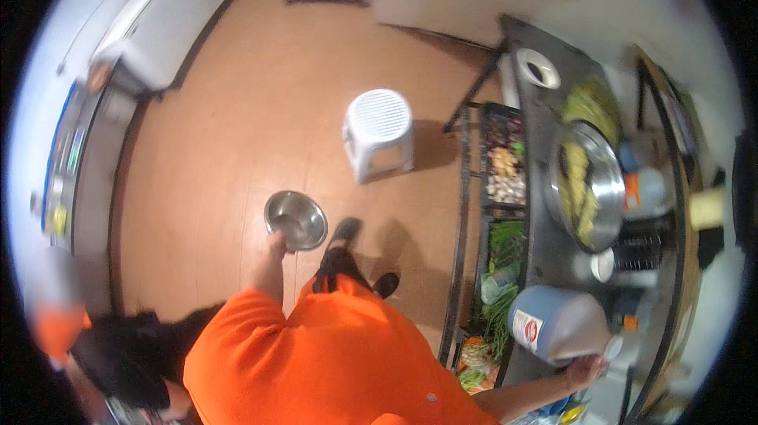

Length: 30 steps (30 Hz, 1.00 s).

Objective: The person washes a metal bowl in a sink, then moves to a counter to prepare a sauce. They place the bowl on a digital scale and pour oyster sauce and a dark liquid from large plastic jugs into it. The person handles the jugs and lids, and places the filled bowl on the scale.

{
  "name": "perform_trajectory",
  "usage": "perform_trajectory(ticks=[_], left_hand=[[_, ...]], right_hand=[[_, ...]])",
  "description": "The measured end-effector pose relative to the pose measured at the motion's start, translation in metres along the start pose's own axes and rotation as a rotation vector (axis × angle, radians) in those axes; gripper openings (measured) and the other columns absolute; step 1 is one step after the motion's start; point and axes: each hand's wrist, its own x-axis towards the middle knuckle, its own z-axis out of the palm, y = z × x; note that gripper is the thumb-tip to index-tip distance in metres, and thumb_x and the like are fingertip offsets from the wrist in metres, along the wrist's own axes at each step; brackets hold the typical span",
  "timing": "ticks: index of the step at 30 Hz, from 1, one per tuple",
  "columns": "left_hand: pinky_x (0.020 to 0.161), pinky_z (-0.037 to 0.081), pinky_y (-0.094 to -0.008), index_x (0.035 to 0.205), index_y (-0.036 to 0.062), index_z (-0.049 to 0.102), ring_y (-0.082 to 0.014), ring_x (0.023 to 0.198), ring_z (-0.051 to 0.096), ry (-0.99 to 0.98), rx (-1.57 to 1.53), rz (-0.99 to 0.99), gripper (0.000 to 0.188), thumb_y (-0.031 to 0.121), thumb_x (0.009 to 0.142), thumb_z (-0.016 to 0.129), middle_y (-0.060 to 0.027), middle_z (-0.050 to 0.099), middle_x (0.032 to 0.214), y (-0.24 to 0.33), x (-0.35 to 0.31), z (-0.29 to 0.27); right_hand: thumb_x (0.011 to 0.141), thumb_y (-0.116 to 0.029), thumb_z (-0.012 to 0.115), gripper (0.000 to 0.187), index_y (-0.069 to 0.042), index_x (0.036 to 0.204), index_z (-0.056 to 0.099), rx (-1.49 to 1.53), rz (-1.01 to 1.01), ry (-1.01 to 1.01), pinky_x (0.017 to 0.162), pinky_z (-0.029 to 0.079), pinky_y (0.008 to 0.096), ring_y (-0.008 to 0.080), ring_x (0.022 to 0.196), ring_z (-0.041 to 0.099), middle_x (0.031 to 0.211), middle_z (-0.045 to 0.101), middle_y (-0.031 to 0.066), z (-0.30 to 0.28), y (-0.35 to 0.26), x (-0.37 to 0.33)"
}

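Note:
My left hand [276, 245] grips the rim of a round steel bowl [297, 218] and holds it out over the floor. Only the bowl's bare metal inside shows. On the dark worktop to the right lies a large clear jug [559, 324] of brown liquid with a white cap, tilted onto its side. My right hand [586, 373] is closed at the jug's neck, just beside the cap; its fingers are partly hidden. Farther along the same worktop sits a wide steel mixing bowl [609, 188] with yellowish food in it.
A white plastic stool [380, 129] stands ahead on the brown floor. Crates of vegetables [505, 164] sit beneath the worktop [545, 121]. A white tub [538, 69] and a green bag [592, 109] rest on it. At the lower left is another person in dark clothes [126, 362].

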Motion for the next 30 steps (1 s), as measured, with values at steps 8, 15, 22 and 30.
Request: perform_trajectory(ticks=[8, 15, 22, 30], left_hand=[[0.054, 0.059, -0.0629, 0.12, -0.0123, 0.054, -0.0463, 0.083, 0.071, 0.342, 0.061, -0.323, 0.04, 0.016, 0.091, 0.054, -0.0299, 0.067, 0.106, 0.052, 0.087, -0.092], [0.051, 0.059, -0.0534, 0.107, -0.0146, 0.063, -0.0434, 0.074, 0.072, 0.285, -0.127, -0.232, 0.037, 0.015, 0.085, 0.061, -0.0273, 0.069, 0.1, 0.126, 0.17, -0.198], [0.051, 0.06, -0.05, 0.112, -0.015, 0.059, -0.0402, 0.07, 0.071, 0.338, -0.085, -0.169, 0.04, 0.014, 0.084, 0.058, -0.0257, 0.068, 0.098, 0.279, 0.259, -0.333], [0.049, 0.06, -0.0474, 0.118, -0.0124, 0.062, -0.0361, 0.075, 0.073, 0.482, -0.615, -0.103, 0.04, 0.014, 0.089, 0.054, -0.0254, 0.07, 0.102, 0.349, 0.404, -0.463]], right_hand=[[0.09, -0.039, 0.071, 0.04, -0.007, 0.074, 0.054, -0.879, 0.281, -0.472, 0.048, 0.028, 0.0267, 0.0098, 0.055, 0.043, 0.062, 0.046, -0.0023, 0.37, 0.012, -0.079], [0.091, -0.042, 0.071, 0.048, -0.009, 0.062, 0.051, -0.683, 0.738, -0.376, 0.035, 0.029, 0.0294, 0.0116, 0.037, 0.035, 0.051, 0.039, -0.0013, 0.519, 0.258, -0.153], [0.084, -0.045, 0.074, 0.054, -0.002, 0.059, 0.053, -0.903, 0.821, -0.516, 0.038, 0.037, 0.035, 0.0183, 0.039, 0.043, 0.049, 0.046, 0.0057, 0.748, 0.428, -0.259], [0.083, -0.051, 0.07, 0.055, -0.002, 0.062, 0.059, -1.18, 0.522, -1.175, 0.048, 0.041, 0.0423, 0.0243, 0.052, 0.055, 0.057, 0.057, 0.0113, 1.004, 0.618, -0.291]])
